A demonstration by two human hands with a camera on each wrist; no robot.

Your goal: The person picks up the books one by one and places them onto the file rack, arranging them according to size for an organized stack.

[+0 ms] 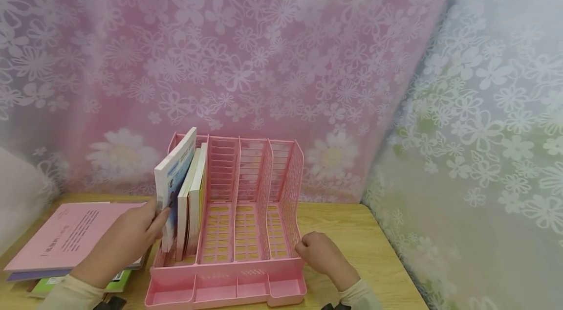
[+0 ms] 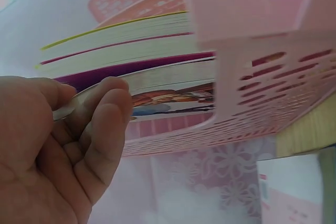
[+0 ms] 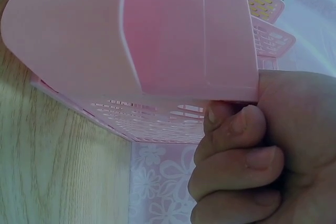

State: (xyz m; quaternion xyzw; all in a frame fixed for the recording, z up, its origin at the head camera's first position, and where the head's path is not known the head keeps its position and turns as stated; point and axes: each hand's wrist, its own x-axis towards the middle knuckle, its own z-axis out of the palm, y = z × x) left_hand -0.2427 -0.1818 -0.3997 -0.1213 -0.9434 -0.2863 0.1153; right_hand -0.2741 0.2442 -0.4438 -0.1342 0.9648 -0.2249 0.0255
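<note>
A pink desk file rack [image 1: 252, 267] stands on the wooden table, with upright compartments behind a row of small front trays. In its leftmost compartment a thick white book with a blue cover [image 1: 176, 175] stands upright, rising above its neighbours. My left hand [image 1: 134, 232] pinches this book's near edge between thumb and fingers. Two thinner books [image 1: 196, 197] lean close beside it on the right. The left wrist view shows the held book's page edges [image 2: 173, 77] inside the rack. My right hand [image 1: 323, 254] grips the rack's front right edge with curled fingers.
Left of the rack lies a stack with a pink booklet [image 1: 66, 236] on top and a green book [image 1: 44, 286] lower down. A pink flowered curtain [image 1: 246, 55] hangs right behind the rack. A pale flowered curtain [image 1: 479, 153] borders the table [image 1: 352, 236] on the right.
</note>
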